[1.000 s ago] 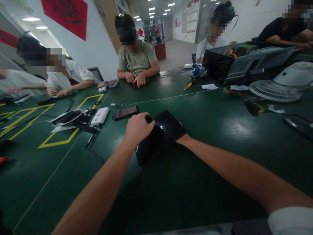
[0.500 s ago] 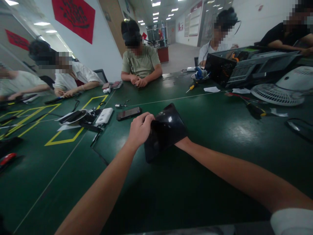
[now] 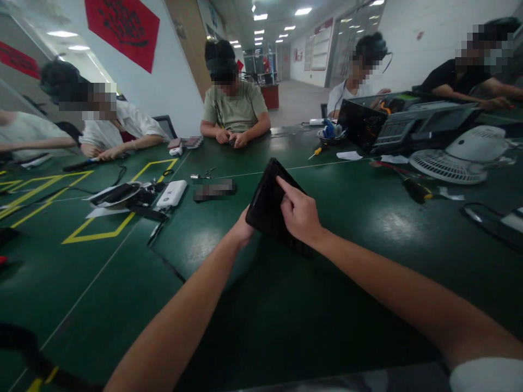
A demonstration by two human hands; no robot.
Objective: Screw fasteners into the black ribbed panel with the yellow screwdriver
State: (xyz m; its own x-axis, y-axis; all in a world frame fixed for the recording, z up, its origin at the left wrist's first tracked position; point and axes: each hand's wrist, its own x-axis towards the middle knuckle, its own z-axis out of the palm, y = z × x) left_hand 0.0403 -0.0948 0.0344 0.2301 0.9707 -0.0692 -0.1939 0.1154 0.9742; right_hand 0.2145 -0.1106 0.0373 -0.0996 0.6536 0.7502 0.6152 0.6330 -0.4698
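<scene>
A flat black tablet (image 3: 266,201) is tipped up on edge above the green table (image 3: 286,305), its back towards me. My left hand (image 3: 242,231) is behind and under its lower left corner, mostly hidden, holding it up. My right hand (image 3: 299,212) lies on the tablet's near face with the forefinger stretched along it and the other fingers curled over its lower edge.
A dark phone (image 3: 214,190), a white box (image 3: 172,194) and cables (image 3: 122,194) lie to the left by yellow floor-tape lines. Screwdrivers (image 3: 417,190), a white fan (image 3: 457,160) and an open computer case (image 3: 392,122) stand right. Several people sit around the table.
The tablet went from lying flat to standing on edge. My left hand moved from its top to behind it, and my right hand came round from underneath onto the near face.
</scene>
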